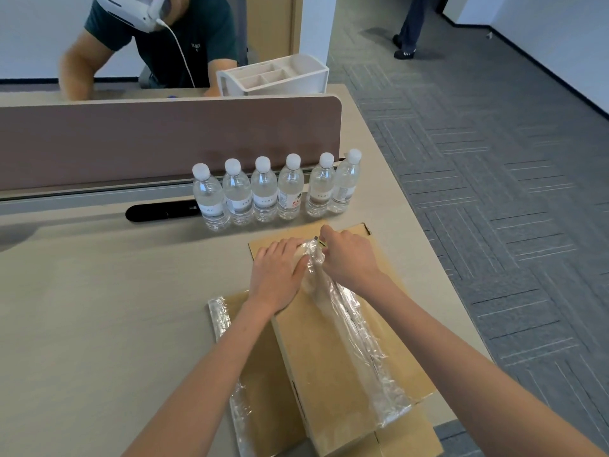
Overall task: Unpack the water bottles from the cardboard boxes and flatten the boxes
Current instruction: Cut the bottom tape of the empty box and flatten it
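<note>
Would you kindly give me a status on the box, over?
Left hand flat on box. Right hand pinches tape at far end. Six bottles out, by the divider. Nothing blocking.

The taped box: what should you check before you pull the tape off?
1. Left hand presses flat on the box to steady it: ok.
2. Right hand pinches the end of the tape at the far edge: ok.
3. Six bottles stand upright, apart from the box: ok.
4. What is inside the box: cannot tell, it is closed.
5. Tape is loose along its whole length: cannot tell.
</note>
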